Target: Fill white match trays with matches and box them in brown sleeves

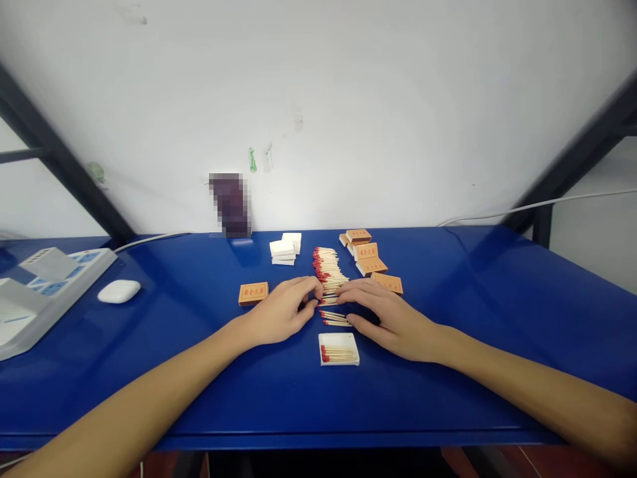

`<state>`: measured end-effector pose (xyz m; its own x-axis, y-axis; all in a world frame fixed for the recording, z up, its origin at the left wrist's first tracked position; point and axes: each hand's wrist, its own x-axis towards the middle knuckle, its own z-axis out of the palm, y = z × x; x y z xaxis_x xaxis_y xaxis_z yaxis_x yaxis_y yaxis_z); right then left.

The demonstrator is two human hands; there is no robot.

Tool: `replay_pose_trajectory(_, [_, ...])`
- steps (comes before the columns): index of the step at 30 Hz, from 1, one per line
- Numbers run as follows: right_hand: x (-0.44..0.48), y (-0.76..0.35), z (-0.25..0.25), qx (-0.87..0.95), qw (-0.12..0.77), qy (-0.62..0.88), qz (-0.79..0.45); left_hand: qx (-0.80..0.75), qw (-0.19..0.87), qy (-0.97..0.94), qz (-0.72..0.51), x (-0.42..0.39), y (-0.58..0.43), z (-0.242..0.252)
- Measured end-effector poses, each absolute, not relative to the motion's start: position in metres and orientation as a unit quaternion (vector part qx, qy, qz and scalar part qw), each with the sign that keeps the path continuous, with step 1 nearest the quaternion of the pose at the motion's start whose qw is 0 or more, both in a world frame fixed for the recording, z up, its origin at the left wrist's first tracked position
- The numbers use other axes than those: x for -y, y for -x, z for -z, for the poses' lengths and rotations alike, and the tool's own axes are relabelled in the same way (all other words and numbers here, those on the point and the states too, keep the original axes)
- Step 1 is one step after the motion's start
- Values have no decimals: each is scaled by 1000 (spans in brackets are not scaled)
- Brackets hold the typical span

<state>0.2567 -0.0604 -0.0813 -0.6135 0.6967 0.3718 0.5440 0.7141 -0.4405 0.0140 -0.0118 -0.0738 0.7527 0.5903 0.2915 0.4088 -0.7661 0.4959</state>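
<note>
Bracketing a pile of matches [326, 265] from both sides on the blue desk [199, 398]

Head view: at the red heads with the left hand [281, 310], with thumb and forefinger curled close; cannot tell whether pinching any. Touching the plain ends with the right hand [388, 320], with thumb apart from fingers. Just nearer, a small row of matches [336, 318], then an open tray [336, 340] with several more. Farther back, white trays [283, 249] at left, orange matchboxes [367, 252] at right.

Two hands [283, 311] are showing, one open tray [343, 340], one white case [119, 291], at least five orange matchboxes [253, 293], at least three white blocks [282, 248], uncountably many matches [327, 265] are lying.
</note>
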Motion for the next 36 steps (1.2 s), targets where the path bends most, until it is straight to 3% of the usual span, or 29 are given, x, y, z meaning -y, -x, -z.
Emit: replay_pose_trajectory(36, [61,-257,84,889,270,341,-147,-270,191,-916,-226,12,-13,78])
